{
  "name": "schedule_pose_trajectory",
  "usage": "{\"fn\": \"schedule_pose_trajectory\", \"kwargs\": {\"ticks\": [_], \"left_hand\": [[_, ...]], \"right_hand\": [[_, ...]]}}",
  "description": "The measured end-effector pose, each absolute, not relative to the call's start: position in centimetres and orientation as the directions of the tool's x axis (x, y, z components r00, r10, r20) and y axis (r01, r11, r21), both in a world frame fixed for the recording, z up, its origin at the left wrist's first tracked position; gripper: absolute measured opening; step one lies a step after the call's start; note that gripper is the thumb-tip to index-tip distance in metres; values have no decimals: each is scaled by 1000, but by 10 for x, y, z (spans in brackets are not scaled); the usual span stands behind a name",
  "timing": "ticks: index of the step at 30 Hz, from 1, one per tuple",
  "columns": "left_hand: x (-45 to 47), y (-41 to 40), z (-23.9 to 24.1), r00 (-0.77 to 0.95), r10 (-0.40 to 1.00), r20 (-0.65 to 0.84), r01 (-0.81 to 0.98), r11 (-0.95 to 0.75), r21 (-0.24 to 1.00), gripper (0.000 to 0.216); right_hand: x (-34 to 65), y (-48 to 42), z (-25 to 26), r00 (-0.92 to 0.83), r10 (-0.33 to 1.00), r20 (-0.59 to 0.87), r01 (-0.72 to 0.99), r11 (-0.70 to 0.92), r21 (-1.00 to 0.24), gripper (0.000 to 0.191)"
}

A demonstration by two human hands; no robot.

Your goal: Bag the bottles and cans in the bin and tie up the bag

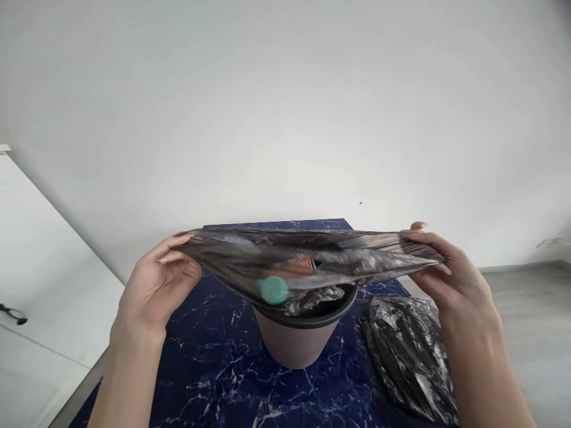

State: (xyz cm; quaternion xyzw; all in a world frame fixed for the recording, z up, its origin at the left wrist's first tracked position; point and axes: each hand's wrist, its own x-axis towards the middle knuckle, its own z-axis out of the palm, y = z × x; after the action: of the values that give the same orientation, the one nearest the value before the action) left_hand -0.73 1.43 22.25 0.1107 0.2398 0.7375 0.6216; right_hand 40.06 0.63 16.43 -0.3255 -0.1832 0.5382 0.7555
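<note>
A thin black trash bag [330, 261] is stretched wide between my two hands, above a round bin [294, 345] with a dark rim. My left hand [156, 276] pinches the bag's left end between thumb and fingers. At the other end, my right hand [446, 270] grips the plastic. Through the film show a green bottle cap [274, 290] and a reddish-orange item whose kind I cannot make out. Part of the bag sags into the bin's mouth, and the bin's inside is mostly hidden.
Under the bin is a dark blue marbled tabletop [209, 368]. A crumpled black plastic bag [410, 356] lies to its right, near my right forearm. A white cabinet [40, 267] with a black handle stands at left, and a pale wall [285, 119] rises behind.
</note>
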Motion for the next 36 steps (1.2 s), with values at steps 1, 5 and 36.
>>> {"fn": "schedule_pose_trajectory", "kwargs": {"ticks": [1,5,36], "left_hand": [[-9,17,221,-198,968,-157,-858,-93,506,23],[-16,14,218,-224,968,-111,-808,-121,576,25],[44,30,190,28,923,384,-350,-351,869,53]], "right_hand": [[400,7,164,367,922,-125,-724,199,-661,40],[399,5,166,461,883,-82,-663,282,-694,39],[330,20,180,77,964,256,-338,267,-902,30]]}}
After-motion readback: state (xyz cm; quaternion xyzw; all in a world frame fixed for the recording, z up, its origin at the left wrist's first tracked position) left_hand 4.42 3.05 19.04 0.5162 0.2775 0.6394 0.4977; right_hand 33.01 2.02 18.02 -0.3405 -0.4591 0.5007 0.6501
